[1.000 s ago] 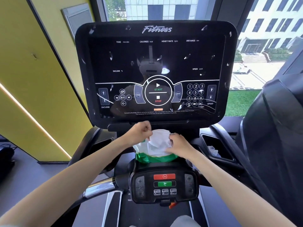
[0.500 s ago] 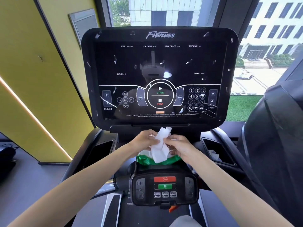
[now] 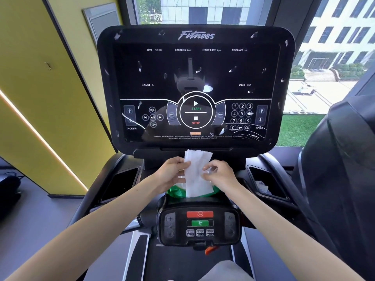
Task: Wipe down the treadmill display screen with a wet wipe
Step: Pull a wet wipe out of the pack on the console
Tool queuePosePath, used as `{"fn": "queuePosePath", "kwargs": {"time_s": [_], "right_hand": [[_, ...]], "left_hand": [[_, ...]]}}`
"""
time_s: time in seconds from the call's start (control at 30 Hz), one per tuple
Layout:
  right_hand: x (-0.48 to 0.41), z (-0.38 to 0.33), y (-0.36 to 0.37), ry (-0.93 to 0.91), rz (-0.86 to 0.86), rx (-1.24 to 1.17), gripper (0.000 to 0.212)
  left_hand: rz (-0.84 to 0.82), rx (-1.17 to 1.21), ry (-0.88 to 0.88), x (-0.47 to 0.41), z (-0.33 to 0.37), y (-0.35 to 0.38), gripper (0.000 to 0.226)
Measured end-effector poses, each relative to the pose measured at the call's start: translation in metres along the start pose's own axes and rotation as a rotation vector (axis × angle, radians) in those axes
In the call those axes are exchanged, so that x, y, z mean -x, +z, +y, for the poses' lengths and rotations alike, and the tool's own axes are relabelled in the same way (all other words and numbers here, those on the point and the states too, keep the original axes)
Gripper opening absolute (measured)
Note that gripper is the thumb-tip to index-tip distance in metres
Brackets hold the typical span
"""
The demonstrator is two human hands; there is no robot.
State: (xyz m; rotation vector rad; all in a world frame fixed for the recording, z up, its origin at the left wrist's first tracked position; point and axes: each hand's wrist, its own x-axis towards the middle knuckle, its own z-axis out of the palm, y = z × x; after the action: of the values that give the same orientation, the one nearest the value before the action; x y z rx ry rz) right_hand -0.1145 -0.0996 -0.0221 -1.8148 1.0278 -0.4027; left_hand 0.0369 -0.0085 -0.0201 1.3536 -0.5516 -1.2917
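Nearest you, well below the display screen [image 3: 194, 88], sits the small control panel [image 3: 199, 224], with the green wipe pack [image 3: 175, 192] just beyond it. Above the pack, your left hand [image 3: 172, 173] pinches the wet wipe [image 3: 196, 175] by its left edge and your right hand [image 3: 220, 174] pinches the right, so the sheet stands upright, its top just under the screen's lower rim. The fleck-spotted screen lies straight ahead and above, long axis left to right. Neither hand looks nearer.
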Motion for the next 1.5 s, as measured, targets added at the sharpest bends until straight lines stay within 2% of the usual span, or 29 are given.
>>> {"fn": "queuePosePath", "kwargs": {"time_s": [0.1,0.23,0.37,0.5,0.6,0.67,0.73,0.8,0.9,0.97,1.1,1.27,1.33,1.4,1.5], "right_hand": [[0.001,-0.013,0.007,0.064,-0.056,-0.254,0.022],[0.001,-0.016,0.011,0.11,-0.014,-0.325,0.018],[0.004,-0.019,0.011,0.118,-0.076,-0.376,0.011],[0.006,-0.021,0.011,0.107,-0.086,-0.352,0.01],[0.006,-0.022,0.006,0.205,-0.133,-0.637,0.013],[0.007,-0.023,0.002,0.234,-0.206,-0.829,0.017],[0.007,-0.022,0.001,0.249,-0.243,-0.891,0.022],[0.007,-0.021,0.002,0.264,-0.204,-0.868,0.022],[0.006,-0.017,-0.002,0.277,-0.049,-0.819,0.015],[0.005,-0.014,-0.008,0.294,0.019,-0.831,0.018],[0.007,-0.007,-0.018,0.304,0.03,-0.828,0.024],[0.005,-0.004,-0.022,0.331,0.09,-0.853,0.033],[0.003,-0.001,-0.027,0.347,0.123,-0.843,0.035],[0.001,0.002,-0.031,0.354,0.129,-0.8,0.035],[-0.003,0.007,-0.032,0.434,0.16,-0.696,0.031]], "left_hand": [[-0.04,0.0,0.016,0.004,0.001,0.004,0.012],[-0.066,0.048,0.021,0.008,0.001,0.003,0.01],[-0.085,0.084,0.025,0.014,0.002,0.003,0.015],[0.084,0.083,0.011,0.01,0.002,0.001,0.018],[0.169,0.071,-0.002,0.01,0.003,0.0,0.016],[0.078,0.071,0.001,0.012,0.005,0.003,0.019],[-0.071,0.016,0.005,0.013,0.005,0.006,0.025],[-0.116,-0.021,-0.009,0.01,0.003,0.01,0.026],[0.041,0.008,-0.024,0.005,0.003,0.012,0.012],[0.102,0.018,-0.029,0.005,0.003,0.011,0.011],[0.195,0.173,-0.073,0.006,-0.002,0.004,0.018],[0.437,0.293,-0.128,0.003,-0.001,-0.004,0.024],[0.436,0.264,-0.133,0.006,0.001,-0.006,0.027],[0.36,0.209,-0.13,0.011,0.005,-0.009,0.029],[0.232,0.072,-0.1,0.013,0.006,-0.014,0.013]]}}
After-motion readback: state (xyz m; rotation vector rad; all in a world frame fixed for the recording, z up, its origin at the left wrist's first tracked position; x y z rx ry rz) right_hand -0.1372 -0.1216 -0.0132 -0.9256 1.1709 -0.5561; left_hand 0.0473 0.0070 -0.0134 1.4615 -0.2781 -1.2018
